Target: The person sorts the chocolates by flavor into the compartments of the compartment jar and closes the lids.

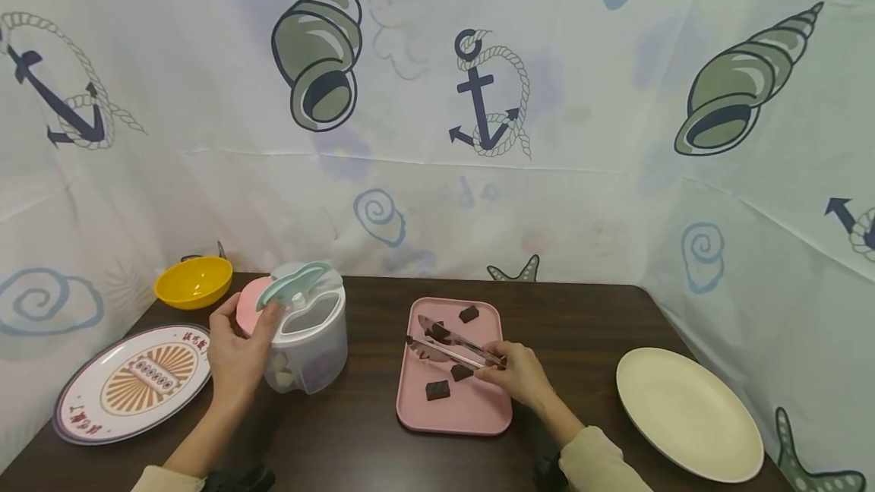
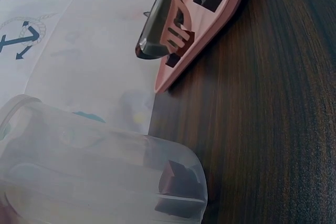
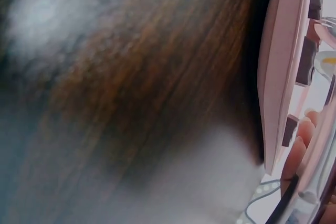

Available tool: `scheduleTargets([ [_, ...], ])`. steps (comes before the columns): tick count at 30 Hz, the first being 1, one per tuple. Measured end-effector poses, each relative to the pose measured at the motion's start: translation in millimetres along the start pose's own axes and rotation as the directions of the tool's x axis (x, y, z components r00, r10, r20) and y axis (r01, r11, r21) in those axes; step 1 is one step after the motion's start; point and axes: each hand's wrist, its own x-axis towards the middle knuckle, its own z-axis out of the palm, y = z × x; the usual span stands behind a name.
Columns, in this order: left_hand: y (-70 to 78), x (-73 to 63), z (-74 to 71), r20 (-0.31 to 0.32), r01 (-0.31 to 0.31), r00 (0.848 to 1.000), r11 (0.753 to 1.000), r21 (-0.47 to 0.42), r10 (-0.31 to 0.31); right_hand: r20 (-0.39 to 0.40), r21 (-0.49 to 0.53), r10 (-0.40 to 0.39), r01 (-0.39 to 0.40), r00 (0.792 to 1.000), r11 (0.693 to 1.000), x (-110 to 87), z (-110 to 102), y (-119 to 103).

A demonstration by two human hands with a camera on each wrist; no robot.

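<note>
In the head view, the left hand (image 1: 239, 348) grips the tub (image 1: 317, 355) by its lids (image 1: 251, 304). The right hand (image 1: 518, 372) holds the tongs (image 1: 459, 358) over the pink tray (image 1: 472, 417) of dark blocks (image 1: 438, 390). In the left wrist view, a dark lump (image 2: 179, 179) shows through the tub. In the right wrist view, fingers (image 3: 294, 158) show beside the tray.

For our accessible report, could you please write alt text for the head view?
A person's right grip holds tongs over a pink tray of dark blocks, while the left grip holds a translucent tub. A yellow bowl and a printed plate are at left on the dark table, a cream plate at right.
</note>
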Motion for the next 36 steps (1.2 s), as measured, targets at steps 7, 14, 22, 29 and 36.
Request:
scheduleTargets([
  [7, -0.3, -1.9, 0.0, 0.006, 0.005, 1.000, 1.000, -0.008, -0.005, -0.002, -0.033, -0.025, 0.025, 1.000, 0.999, 1.5, 2.3, -1.3],
  [14, 0.1, -1.6, -0.2, 0.021, 0.010, 1.000, 1.000, -0.009, -0.010, -0.022, -0.071, -0.032, 0.030, 0.999, 0.997, 1.4, 3.4, -2.2],
  [22, -1.1, 0.2, 0.9, 0.004, -0.027, 1.000, 1.000, -0.006, 0.027, -0.065, -0.113, -0.014, 0.006, 0.998, 0.994, 0.7, 5.7, 1.0],
  [29, -1.8, 0.9, -0.3, 0.006, -0.021, 1.000, 1.000, 0.002, 0.021, -0.076, -0.067, 0.003, -0.008, 0.997, 0.998, -0.5, 4.8, 1.0],
  [36, -2.5, 0.9, -0.7, -0.003, -0.022, 1.000, 1.000, 0.013, 0.022, -0.126, -0.012, -0.005, 0.004, 0.992, 1.000, 0.1, 0.0, -2.7],
])
